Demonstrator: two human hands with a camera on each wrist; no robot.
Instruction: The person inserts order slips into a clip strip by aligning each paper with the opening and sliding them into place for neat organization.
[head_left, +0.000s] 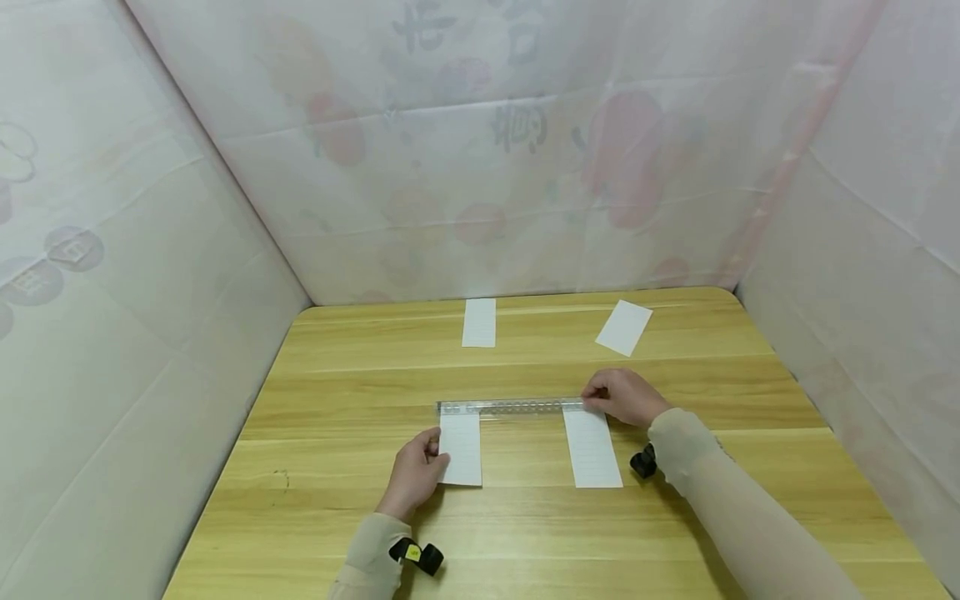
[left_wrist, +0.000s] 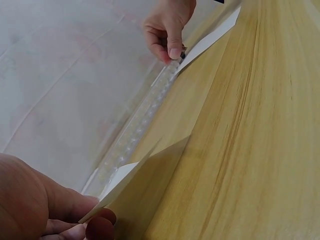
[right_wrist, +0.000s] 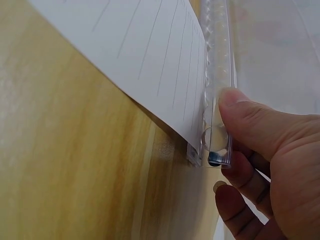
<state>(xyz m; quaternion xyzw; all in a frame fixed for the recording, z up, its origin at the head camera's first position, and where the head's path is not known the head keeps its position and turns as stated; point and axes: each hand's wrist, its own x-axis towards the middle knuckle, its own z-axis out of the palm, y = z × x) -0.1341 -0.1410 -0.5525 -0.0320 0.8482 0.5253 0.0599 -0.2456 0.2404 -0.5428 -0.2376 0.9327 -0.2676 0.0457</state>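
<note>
A long clear plastic binding strip (head_left: 522, 407) with a row of loops lies crosswise over the wooden table. Its right end is pinched by my right hand (head_left: 628, 397), thumb on the near face and fingers behind. Below the strip's left end hangs a lined white sheet (head_left: 461, 450), its top edge at the strip. My left hand (head_left: 414, 472) pinches that sheet's left edge between thumb and fingers; the left wrist view shows the paper (left_wrist: 117, 187) bent up off the table. A second lined sheet (head_left: 594, 450) meets the strip near my right hand.
Toward the back of the table (head_left: 360, 367) lie two more white sheets, one straight (head_left: 479, 322) and one turned at an angle (head_left: 624, 327). Pale printed curtains (head_left: 465, 183) enclose the table's back and sides.
</note>
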